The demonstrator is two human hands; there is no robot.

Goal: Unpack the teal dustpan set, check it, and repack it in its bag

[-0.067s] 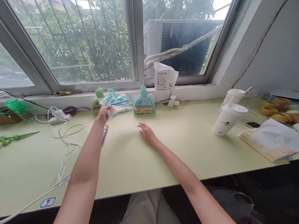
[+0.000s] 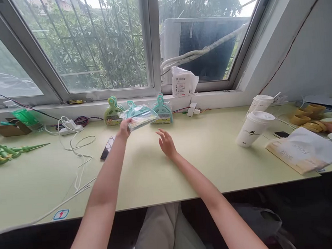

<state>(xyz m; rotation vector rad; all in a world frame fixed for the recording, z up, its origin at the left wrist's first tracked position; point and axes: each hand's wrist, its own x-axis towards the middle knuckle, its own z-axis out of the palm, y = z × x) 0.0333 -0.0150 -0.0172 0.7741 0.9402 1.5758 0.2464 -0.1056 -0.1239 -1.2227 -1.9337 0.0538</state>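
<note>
My left hand (image 2: 124, 128) is closed on the lower left edge of a plastic-wrapped teal dustpan set (image 2: 140, 113), held tilted above the back of the table. Further back, a green dustpan set (image 2: 113, 112) stands upright to its left. Another teal dustpan set (image 2: 163, 108) stands behind it to the right, partly covered by the held one. My right hand (image 2: 166, 143) holds nothing, its fingers apart, over the table just in front of these packs. A phone (image 2: 108, 148) lies left of my left forearm.
White cables (image 2: 81, 162) and a power strip (image 2: 71, 128) lie on the left of the table (image 2: 147, 183), near green plastic pieces (image 2: 10, 151). On the right stand two white cups (image 2: 255, 129) and a tissue pack (image 2: 294, 152). A white package (image 2: 183, 83) sits on the windowsill.
My left hand has carried the wrapped teal dustpan set rightward, so it now overlaps the standing teal one. My right hand has shifted slightly right, its fingers raised. More of the phone shows.
</note>
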